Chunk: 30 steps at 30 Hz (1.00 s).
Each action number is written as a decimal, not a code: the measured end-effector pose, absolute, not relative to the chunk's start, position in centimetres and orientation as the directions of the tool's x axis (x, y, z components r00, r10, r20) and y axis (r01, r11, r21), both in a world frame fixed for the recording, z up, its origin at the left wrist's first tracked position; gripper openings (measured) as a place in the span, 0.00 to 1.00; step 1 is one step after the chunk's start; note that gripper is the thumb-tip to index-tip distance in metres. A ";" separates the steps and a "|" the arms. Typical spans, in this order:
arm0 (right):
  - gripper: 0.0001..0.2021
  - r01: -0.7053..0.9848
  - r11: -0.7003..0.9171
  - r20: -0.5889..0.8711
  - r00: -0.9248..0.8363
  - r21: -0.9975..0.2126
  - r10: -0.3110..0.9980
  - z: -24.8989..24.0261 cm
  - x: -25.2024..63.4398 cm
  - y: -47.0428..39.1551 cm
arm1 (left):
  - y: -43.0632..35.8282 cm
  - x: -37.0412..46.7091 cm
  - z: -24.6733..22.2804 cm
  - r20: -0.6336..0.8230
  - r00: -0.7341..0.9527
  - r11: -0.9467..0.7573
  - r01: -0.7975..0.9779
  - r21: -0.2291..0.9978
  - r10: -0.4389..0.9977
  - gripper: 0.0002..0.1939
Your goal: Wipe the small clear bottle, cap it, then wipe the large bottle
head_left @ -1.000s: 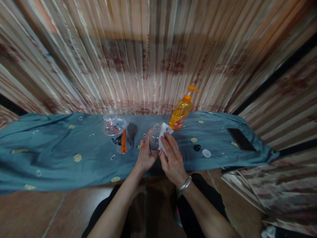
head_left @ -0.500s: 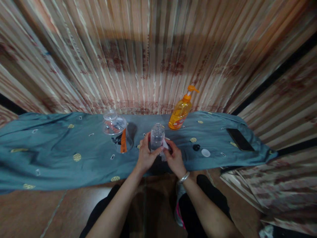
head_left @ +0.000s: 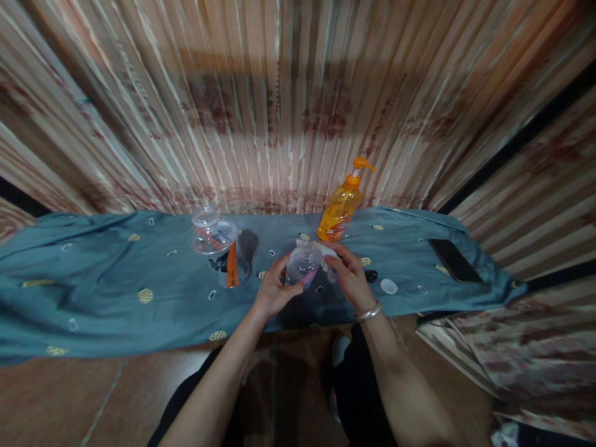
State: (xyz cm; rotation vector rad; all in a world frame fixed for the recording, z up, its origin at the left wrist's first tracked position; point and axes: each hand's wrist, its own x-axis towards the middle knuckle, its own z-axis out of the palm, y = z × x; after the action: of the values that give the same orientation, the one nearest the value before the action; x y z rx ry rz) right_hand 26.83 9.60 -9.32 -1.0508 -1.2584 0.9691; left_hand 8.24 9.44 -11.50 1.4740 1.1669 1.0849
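Observation:
My left hand [head_left: 275,287] is closed around the side of a small clear plastic bottle [head_left: 302,266], held over the near part of the cloth-covered table. A crumpled white tissue [head_left: 329,259] is pinched in the fingers of my right hand [head_left: 350,277], which sits at the bottle's right side. Part of the tissue shows behind the bottle's top. Whether the tissue presses on the bottle there, I cannot tell. A silver bangle [head_left: 370,311] is on my right wrist.
A large clear cup with an orange and black label [head_left: 224,264] stands left. An orange pump bottle [head_left: 339,214] stands behind my right hand. Farther right are a small black cap [head_left: 371,276], a white disc [head_left: 388,286] and a dark phone [head_left: 454,261] on the blue-green cloth [head_left: 107,292].
The bottle has tilted and shifted slightly right in my left hand. My right hand has moved right and up with the tissue, from the bottle's lower side to near its top.

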 end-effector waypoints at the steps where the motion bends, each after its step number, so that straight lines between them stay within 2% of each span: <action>1: 0.15 0.003 0.243 0.243 0.042 -0.970 0.969 -9.3 27.1 9.6 | 9.5 8.2 -11.5 0.085 0.160 -0.106 0.133 0.985 0.984 0.33; 6: 0.13 0.087 0.198 0.195 -0.049 -0.976 0.980 -10.0 27.7 9.7 | 9.8 7.8 -12.1 0.127 0.083 -0.132 0.050 0.990 0.988 0.35; 9: 0.12 0.154 0.207 0.196 -0.082 -0.966 0.977 -10.9 27.9 9.8 | 9.7 7.8 -12.5 0.122 0.064 -0.127 0.085 0.988 0.990 0.36; 13: 0.12 0.227 0.210 0.191 -0.101 -0.951 0.976 -11.9 28.1 9.9 | 9.5 8.1 -12.6 0.135 0.064 -0.144 0.154 0.978 0.989 0.32; 19: 0.13 0.332 0.206 0.233 0.044 -0.921 0.972 -12.4 27.6 9.6 | 9.4 8.3 -12.5 0.140 0.058 -0.149 0.210 0.966 0.988 0.26; 22: 0.15 0.466 0.217 0.300 0.110 -0.858 0.948 -12.5 27.4 9.4 | 9.2 8.4 -12.4 0.137 0.060 -0.147 0.227 0.963 0.989 0.26; 24: 0.16 0.574 0.240 0.353 0.093 -0.783 0.931 -12.6 27.2 9.3 | 9.1 8.5 -12.3 0.132 0.052 -0.140 0.228 0.963 0.990 0.28; 26: 0.16 0.681 0.272 0.365 -0.008 -0.680 0.931 -12.9 26.9 9.3 | 9.0 8.5 -12.4 0.134 0.050 -0.142 0.225 0.964 0.990 0.29; 28: 0.14 0.749 0.297 0.313 -0.125 -0.593 0.941 -13.2 26.6 9.1 | 9.0 8.5 -12.4 0.142 0.046 -0.149 0.222 0.964 0.989 0.29; 30: 0.12 0.772 0.307 0.255 -0.193 -0.556 0.948 -13.4 26.4 8.8 | 9.0 8.4 -12.5 0.151 0.041 -0.156 0.215 0.964 0.988 0.30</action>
State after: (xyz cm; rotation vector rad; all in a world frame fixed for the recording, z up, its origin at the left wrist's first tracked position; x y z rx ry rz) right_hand 26.39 8.78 -13.43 -1.5200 -2.0248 0.4127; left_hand 8.43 8.96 -12.54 1.4997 1.2735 1.1933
